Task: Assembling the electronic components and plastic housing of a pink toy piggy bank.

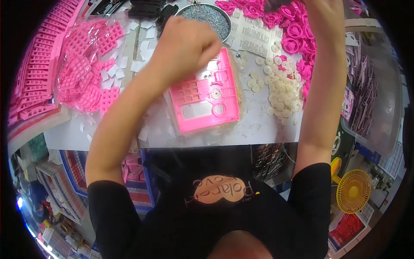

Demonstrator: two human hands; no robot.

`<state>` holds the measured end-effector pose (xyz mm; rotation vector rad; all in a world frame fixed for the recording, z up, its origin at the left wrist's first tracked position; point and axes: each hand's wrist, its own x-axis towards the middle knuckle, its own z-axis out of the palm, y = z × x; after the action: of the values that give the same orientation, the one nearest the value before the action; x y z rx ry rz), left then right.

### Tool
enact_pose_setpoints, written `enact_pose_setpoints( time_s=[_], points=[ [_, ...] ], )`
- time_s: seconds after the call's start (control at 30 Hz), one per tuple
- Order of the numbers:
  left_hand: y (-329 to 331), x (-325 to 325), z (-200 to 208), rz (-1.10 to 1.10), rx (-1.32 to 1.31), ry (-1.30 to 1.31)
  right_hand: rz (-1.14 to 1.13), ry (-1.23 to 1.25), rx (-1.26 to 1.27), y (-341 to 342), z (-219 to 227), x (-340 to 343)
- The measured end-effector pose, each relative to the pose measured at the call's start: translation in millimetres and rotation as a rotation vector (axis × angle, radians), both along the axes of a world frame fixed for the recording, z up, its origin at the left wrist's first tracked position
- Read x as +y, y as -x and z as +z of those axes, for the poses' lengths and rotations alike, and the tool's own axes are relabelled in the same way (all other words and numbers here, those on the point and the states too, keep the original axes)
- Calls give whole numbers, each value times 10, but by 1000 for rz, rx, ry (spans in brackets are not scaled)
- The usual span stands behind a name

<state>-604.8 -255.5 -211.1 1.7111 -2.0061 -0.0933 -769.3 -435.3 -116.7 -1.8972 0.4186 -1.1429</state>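
A pink plastic casing (226, 93) lies on the table in front of me, with a grid of square openings, a silver plate and two round fittings. My left hand (189, 43) is curled closed over its far left part, and whatever the fingers may hold is hidden. Just beyond that hand stands a round metal bowl (228, 21) full of small screws. My right arm stretches to the far right, where my right hand (321, 3) is cut off by the upper edge. Near it, a dark blurred object (274, 4) hangs over the pink round parts.
Off-white discs (282, 95) are heaped right of the casing, beside many pink round parts (293, 30). To the left lie a clear bag (82, 69) of pink keypads, scattered white squares (113, 70) and stacked pink frames (34, 82). A clear bin (379, 108) and yellow fan (353, 191) stand right.
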Motion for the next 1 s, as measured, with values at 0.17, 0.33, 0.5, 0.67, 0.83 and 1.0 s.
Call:
enact_pose_setpoints(
  time_s=[0.17,0.33,0.5,0.67,0.83,1.0],
  points=[
    [471,737,-22,-75,256,43,489,-366,-182,341,-244,722],
    [634,904,-138,-57,450,-7,511,-484,-331,509,-383,1392],
    [670,917,-108,-23,513,16,505,-461,-260,528,-356,1492],
    [667,937,-166,-13,392,95,478,-448,-215,527,-335,1567],
    [706,912,-135,124,256,100,482,-338,-226,479,-561,1495],
    [534,884,-215,-116,104,43,386,-421,-217,444,-893,1453]
  ],
)
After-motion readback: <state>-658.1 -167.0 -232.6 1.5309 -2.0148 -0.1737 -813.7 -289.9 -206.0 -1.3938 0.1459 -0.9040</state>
